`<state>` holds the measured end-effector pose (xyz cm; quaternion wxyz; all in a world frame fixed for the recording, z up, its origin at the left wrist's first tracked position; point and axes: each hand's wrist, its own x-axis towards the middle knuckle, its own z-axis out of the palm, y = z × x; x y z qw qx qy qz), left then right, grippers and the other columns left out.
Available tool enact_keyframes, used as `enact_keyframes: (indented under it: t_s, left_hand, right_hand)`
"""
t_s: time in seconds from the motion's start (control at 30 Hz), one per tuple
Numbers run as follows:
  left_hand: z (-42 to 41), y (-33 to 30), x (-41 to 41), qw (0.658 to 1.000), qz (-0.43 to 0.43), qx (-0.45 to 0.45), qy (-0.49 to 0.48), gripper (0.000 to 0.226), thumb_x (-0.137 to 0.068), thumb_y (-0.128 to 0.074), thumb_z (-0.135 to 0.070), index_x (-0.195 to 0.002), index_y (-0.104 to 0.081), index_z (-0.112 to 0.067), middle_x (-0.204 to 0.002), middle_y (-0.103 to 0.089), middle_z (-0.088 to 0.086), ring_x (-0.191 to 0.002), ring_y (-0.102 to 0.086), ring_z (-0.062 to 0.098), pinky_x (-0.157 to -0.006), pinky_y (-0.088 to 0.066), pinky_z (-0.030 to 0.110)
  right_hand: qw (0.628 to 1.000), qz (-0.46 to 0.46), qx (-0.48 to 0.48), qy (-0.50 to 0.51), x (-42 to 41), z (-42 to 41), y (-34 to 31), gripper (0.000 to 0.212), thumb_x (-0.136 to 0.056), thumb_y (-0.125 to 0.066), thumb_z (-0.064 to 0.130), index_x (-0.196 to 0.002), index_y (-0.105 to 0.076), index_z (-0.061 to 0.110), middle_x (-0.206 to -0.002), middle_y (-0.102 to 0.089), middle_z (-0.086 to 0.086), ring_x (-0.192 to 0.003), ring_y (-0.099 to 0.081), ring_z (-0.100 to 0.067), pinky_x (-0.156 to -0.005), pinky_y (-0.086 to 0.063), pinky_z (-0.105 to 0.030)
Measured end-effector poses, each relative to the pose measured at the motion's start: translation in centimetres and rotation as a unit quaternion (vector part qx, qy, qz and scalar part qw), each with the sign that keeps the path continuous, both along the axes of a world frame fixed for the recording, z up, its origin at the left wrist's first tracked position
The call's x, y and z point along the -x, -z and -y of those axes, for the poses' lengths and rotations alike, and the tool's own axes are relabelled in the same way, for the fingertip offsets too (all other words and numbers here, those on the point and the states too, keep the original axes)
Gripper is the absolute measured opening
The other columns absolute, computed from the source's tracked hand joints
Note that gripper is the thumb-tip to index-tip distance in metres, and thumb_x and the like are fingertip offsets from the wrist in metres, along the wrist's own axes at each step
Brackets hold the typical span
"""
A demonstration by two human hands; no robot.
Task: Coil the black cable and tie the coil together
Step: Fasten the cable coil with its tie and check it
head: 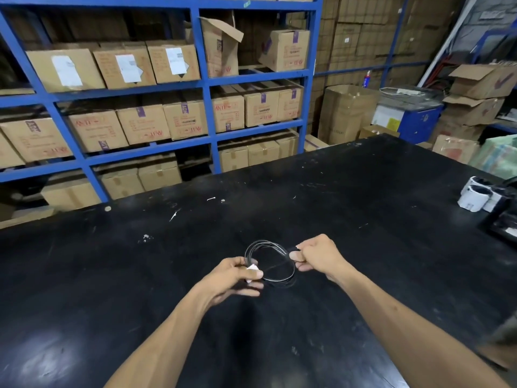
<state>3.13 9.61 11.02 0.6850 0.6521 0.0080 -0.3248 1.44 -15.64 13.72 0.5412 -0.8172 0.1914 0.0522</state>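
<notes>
The thin black cable [275,278] is wound into a round coil of several loops, held just above the black table [363,191]. My left hand [237,275] pinches the coil's left side, together with a small white piece [251,268] under the thumb. My right hand [316,256] pinches the coil's upper right side between thumb and fingers, where a dark cable end [295,249] pokes out. Both hands are at the middle of the view, about one coil's width apart.
White-wrapped black bundles [475,196] and a dark tray [503,225] sit at the table's right edge. Blue shelving [207,88] full of cardboard boxes stands behind the table. More boxes and a blue cabinet [416,119] are at the back right. Small white scraps [174,214] dot the tabletop.
</notes>
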Motion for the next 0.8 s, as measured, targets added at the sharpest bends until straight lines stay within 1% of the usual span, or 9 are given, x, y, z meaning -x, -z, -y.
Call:
enact_keyframes:
  t_s: [0.03, 0.1, 0.2, 0.33, 0.4, 0.5, 0.57, 0.7, 0.8]
  left_hand:
    - [-0.3, 0.4, 0.1, 1.000, -0.003, -0.008, -0.026, 0.032, -0.078, -0.082, -0.004, -0.105, -0.068, 0.001, -0.090, -0.070, 0.019, -0.085, -0.075, 0.029, -0.070, -0.063, 0.037]
    - [-0.6, 1.4, 0.1, 0.996, 0.002, -0.032, -0.087, 0.014, -0.083, -0.076, 0.002, -0.096, -0.070, 0.005, -0.081, -0.073, 0.017, -0.074, -0.076, 0.025, -0.063, -0.062, 0.029]
    - [-1.0, 3.1, -0.2, 0.990, -0.030, -0.057, -0.127, 0.004, -0.088, -0.072, 0.000, -0.090, -0.072, 0.003, -0.077, -0.072, 0.016, -0.065, -0.075, 0.020, -0.058, -0.062, 0.027]
    - [-1.3, 5.9, -0.8, 0.977, -0.116, -0.078, -0.163, 0.007, -0.091, -0.069, 0.001, -0.097, -0.069, 0.004, -0.085, -0.072, 0.021, -0.072, -0.073, 0.025, -0.060, -0.064, 0.033]
    - [-1.2, 7.1, -1.2, 0.967, -0.132, -0.098, -0.196, 0.009, -0.089, -0.069, 0.003, -0.097, -0.067, 0.007, -0.083, -0.071, 0.022, -0.068, -0.073, 0.026, -0.055, -0.064, 0.031]
    - [-1.4, 8.8, -1.7, 0.955, -0.144, -0.119, -0.231, 0.010, -0.088, -0.068, 0.005, -0.096, -0.065, 0.010, -0.077, -0.069, 0.022, -0.062, -0.070, 0.027, -0.051, -0.062, 0.030]
    - [-1.8, 9.7, -2.2, 0.950, -0.150, -0.128, -0.242, 0.013, -0.088, -0.068, 0.006, -0.098, -0.065, 0.012, -0.076, -0.069, 0.022, -0.061, -0.069, 0.028, -0.050, -0.062, 0.028]
    - [-2.5, 11.2, -3.4, 0.944, -0.159, -0.146, -0.250, 0.016, -0.087, -0.067, 0.007, -0.103, -0.065, 0.013, -0.077, -0.068, 0.022, -0.060, -0.067, 0.027, -0.049, -0.061, 0.027]
    - [-3.3, 12.3, -4.2, 0.940, -0.161, -0.159, -0.255, 0.016, -0.088, -0.060, 0.011, -0.103, -0.063, 0.010, -0.077, -0.069, 0.021, -0.060, -0.069, 0.026, -0.050, -0.061, 0.027]
  right_hand:
    - [0.999, -0.006, -0.032, 0.002, -0.1, 0.0, 0.8, 0.017, -0.079, -0.070, 0.001, -0.078, -0.066, -0.016, -0.062, -0.068, -0.007, -0.057, -0.069, -0.016, -0.069, -0.064, -0.032]
    - [0.996, -0.029, -0.084, -0.016, -0.2, -0.4, 2.4, 0.013, -0.088, -0.072, 0.003, -0.076, -0.072, -0.003, -0.070, -0.069, -0.008, -0.059, -0.070, -0.013, -0.064, -0.063, -0.027]
    - [0.990, -0.079, -0.115, -0.013, -0.3, -1.5, 4.7, 0.016, -0.093, -0.066, 0.001, -0.079, -0.070, 0.007, -0.078, -0.070, -0.009, -0.061, -0.069, -0.013, -0.063, -0.065, -0.030]
    - [0.989, -0.108, -0.098, 0.031, -1.0, -3.1, 7.7, 0.009, -0.091, -0.071, -0.001, -0.087, -0.068, 0.007, -0.075, -0.069, -0.007, -0.063, -0.065, -0.016, -0.056, -0.062, -0.027]
    - [0.990, -0.113, -0.070, 0.042, -1.5, -3.9, 9.2, 0.010, -0.089, -0.070, -0.002, -0.089, -0.070, 0.008, -0.072, -0.070, -0.006, -0.058, -0.062, -0.017, -0.052, -0.058, -0.027]
    - [0.990, -0.127, -0.032, 0.045, -2.4, -4.9, 11.3, 0.013, -0.086, -0.071, -0.001, -0.084, -0.073, 0.012, -0.068, -0.071, -0.007, -0.054, -0.061, -0.018, -0.054, -0.060, -0.029]
    - [0.989, -0.142, -0.017, 0.041, -3.3, -5.6, 12.5, 0.018, -0.086, -0.071, 0.000, -0.078, -0.073, 0.016, -0.071, -0.073, -0.006, -0.055, -0.062, -0.019, -0.057, -0.061, -0.031]
    - [0.988, -0.154, 0.017, 0.030, -5.2, -6.7, 14.4, 0.024, -0.087, -0.071, 0.004, -0.071, -0.074, 0.021, -0.068, -0.071, -0.002, -0.047, -0.060, -0.012, -0.053, -0.061, -0.028]
    - [0.987, -0.156, 0.022, 0.008, -6.3, -7.3, 15.9, 0.020, -0.093, -0.066, 0.005, -0.084, -0.077, 0.020, -0.084, -0.074, -0.006, -0.052, -0.063, -0.013, -0.049, -0.059, -0.026]
